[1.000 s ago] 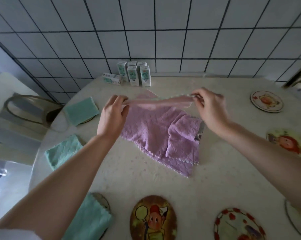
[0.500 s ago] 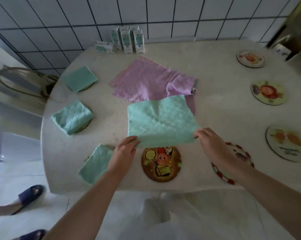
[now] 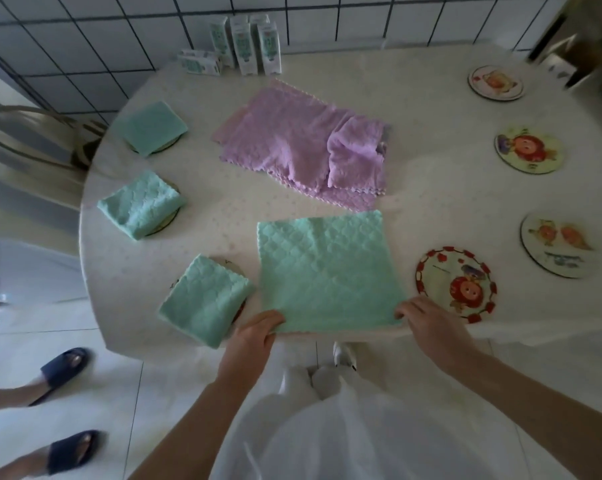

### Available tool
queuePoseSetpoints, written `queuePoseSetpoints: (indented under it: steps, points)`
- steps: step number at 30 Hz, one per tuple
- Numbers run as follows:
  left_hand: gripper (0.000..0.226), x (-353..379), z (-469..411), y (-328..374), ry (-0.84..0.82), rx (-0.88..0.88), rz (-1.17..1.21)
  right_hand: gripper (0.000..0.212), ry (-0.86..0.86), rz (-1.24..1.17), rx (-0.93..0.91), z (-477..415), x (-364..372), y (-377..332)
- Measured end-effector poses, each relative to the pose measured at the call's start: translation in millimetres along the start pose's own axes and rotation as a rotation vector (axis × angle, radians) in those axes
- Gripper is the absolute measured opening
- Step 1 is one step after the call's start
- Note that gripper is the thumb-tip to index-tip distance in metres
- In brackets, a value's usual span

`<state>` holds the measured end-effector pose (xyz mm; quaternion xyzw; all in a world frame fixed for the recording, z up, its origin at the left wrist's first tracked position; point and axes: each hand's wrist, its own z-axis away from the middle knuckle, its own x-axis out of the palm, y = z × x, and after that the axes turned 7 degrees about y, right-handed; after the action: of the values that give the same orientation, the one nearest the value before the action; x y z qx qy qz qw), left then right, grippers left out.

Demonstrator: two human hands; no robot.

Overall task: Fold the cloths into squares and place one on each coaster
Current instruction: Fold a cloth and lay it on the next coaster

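Mint-green quilted square cloth (image 3: pixel 327 271) spread flat on pale round counter (image 3: pixel 431 174), lower centre of frame. Near corners pinched by left hand (image 3: pixel 254 336) and right hand (image 3: pixel 431 327). Red-rimmed round picture coaster (image 3: pixel 455 285) just right of it.

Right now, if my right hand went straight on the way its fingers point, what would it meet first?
The spread mint-green quilted cloth, whose near corner your right hand pinches; it points away-left across it. Beyond that, seemingly only tabletop, though depth is unclear.

Pale table (image 3: pixel 431 133), spread green cloth (image 3: pixel 327 271), purple cloth pile (image 3: pixel 292 140), picture coasters (image 3: pixel 528 152), cartons (image 3: pixel 245 43) at back
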<state>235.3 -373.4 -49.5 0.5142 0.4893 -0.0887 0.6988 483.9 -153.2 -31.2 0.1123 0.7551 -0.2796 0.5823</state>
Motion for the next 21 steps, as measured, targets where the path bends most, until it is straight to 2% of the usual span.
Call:
queuePoseSetpoints:
  steps: [4,7,9,15,17,21]
  points:
    - [0.027,0,9,-5,-0.032,0.029,-0.043,0.036,-0.029,0.026,-0.045,7,-1,0]
    - [0.023,-6,-5,-1,0.003,-0.030,-0.016,0.019,-0.052,-0.109,0.110,0,1,9]
    - [0.017,-13,-21,7,0.046,-0.155,0.026,0.012,-0.067,-0.240,0.218,-14,0,17]
    - [0.008,-17,-79,12,0.124,-0.520,0.219,0.008,0.054,-0.537,0.651,-77,3,37]
    - [0.019,-15,-99,11,0.174,-0.642,0.296,0.004,0.042,-0.609,0.732,-96,8,45]
    - [0.020,-8,-134,9,0.206,-0.741,0.343,0.011,-0.006,-0.702,0.883,-126,22,59]
